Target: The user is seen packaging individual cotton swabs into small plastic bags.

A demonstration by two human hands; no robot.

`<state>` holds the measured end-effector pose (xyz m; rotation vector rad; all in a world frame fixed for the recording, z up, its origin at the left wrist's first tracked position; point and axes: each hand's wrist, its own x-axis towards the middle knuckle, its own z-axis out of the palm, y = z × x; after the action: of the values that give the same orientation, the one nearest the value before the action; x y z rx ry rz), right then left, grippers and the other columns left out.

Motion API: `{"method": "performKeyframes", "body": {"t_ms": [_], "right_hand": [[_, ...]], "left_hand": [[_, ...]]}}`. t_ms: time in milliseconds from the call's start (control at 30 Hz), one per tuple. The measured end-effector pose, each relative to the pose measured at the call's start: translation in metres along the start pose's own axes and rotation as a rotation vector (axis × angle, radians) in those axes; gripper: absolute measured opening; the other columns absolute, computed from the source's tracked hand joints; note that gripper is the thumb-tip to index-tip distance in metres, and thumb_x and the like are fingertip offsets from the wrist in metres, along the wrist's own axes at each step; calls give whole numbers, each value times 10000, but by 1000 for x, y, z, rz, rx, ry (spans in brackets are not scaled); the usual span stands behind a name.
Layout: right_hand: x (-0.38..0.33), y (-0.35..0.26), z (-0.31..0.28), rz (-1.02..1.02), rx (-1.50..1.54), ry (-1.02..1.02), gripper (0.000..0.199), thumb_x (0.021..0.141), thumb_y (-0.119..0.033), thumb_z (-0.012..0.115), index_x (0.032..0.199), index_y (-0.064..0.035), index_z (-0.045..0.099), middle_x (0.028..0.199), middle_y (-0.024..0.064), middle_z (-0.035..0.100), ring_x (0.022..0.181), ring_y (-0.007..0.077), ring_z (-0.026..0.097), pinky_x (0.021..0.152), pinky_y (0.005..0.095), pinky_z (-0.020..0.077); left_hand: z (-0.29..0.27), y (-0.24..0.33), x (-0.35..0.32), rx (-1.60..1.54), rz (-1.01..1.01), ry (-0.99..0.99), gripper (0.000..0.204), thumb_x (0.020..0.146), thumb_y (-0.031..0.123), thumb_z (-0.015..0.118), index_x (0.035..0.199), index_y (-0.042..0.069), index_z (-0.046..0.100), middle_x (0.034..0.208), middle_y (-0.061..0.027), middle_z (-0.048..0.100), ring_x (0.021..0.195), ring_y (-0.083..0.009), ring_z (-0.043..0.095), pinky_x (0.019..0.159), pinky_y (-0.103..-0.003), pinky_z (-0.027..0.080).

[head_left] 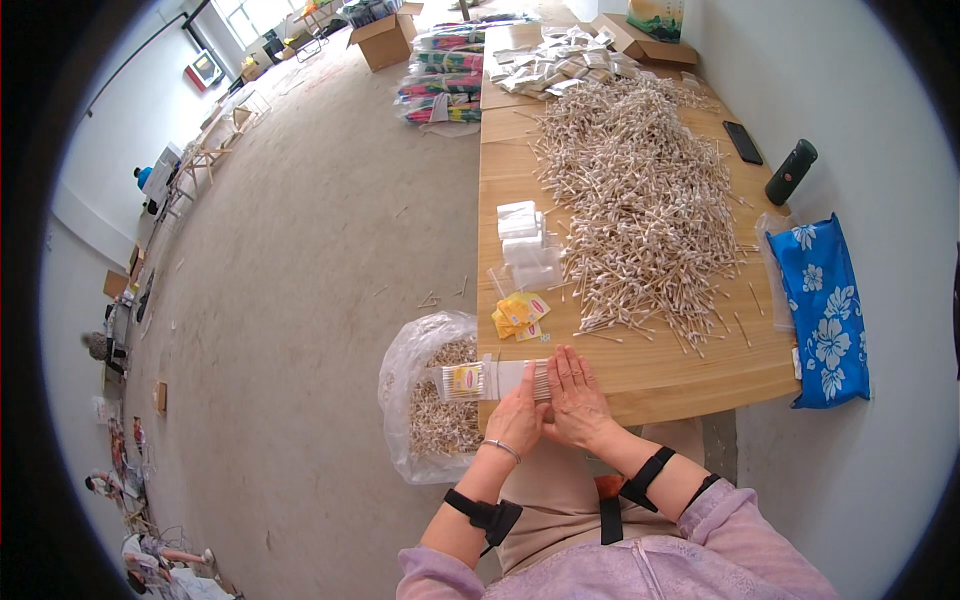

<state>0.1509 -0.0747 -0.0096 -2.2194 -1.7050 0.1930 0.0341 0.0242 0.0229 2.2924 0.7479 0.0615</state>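
Observation:
At the near left corner of the table, a small clear plastic bag (pixel 490 380) holds cotton swabs and a yellow card, and its left end juts past the table edge. My left hand (pixel 516 415) is closed on the bag's right part, one finger stretched across it; its other fingers are mostly hidden. Pressed close beside it, my right hand (pixel 577 400) lies with straight fingers together, palm down. A few swab sticks show between the two hands. Beyond them spreads a large heap of loose cotton swabs (pixel 650 200).
Yellow cards (pixel 519 315) and empty clear bags (pixel 528 247) lie left of the heap. Filled packets (pixel 565 62) are piled at the far end. Along the right stand a phone (pixel 742 143), a dark bottle (pixel 791 172) and a blue flowered pack (pixel 822 310). A plastic sack (pixel 400 400) of swabs sits below the table's left edge.

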Motion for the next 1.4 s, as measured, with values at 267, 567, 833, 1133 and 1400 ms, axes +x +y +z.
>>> {"method": "performKeyframes", "body": {"t_ms": [267, 567, 833, 1133, 1400], "right_hand": [[1, -1, -2, 11, -45, -46, 975, 754, -471, 582, 1438, 104, 192, 1529, 280, 130, 1452, 378, 74, 1185, 465, 51], [-1, 1, 0, -10, -22, 1, 998, 744, -471, 606, 1432, 109, 176, 1510, 300, 155, 1442, 399, 99, 1180, 481, 79], [3, 15, -15, -29, 292, 82, 827, 743, -330, 690, 1370, 60, 316, 1479, 293, 210, 1401, 407, 209, 1148, 467, 205], [47, 30, -31, 25, 306, 131, 89, 767, -121, 680, 841, -74, 695, 956, 82, 574, 999, 279, 513, 890, 412, 427], [62, 28, -37, -48, 49, -37, 92, 784, -142, 635, 810, -71, 686, 939, 80, 577, 998, 267, 515, 865, 385, 435]], "left_hand": [[-6, 4, 6, 55, -79, -59, 749, 846, 147, 623, 1469, 29, 224, 1092, -297, 599, 990, -438, 595, 831, -467, 486], [0, -2, 2, 38, 7, 12, 720, 851, 150, 623, 1457, 17, 257, 1087, -288, 608, 971, -434, 604, 836, -451, 494], [2, -10, -2, -113, -77, 78, 684, 879, 155, 611, 1441, 38, 238, 941, -254, 653, 860, -438, 628, 738, -481, 495], [8, -14, -5, -143, -87, 126, 719, 863, 173, 636, 1437, 58, 218, 922, -275, 640, 836, -455, 621, 712, -500, 488], [15, -12, -6, -28, -44, 225, 718, 830, 135, 682, 1416, 70, 272, 764, -146, 670, 720, -355, 656, 661, -450, 508]]}}
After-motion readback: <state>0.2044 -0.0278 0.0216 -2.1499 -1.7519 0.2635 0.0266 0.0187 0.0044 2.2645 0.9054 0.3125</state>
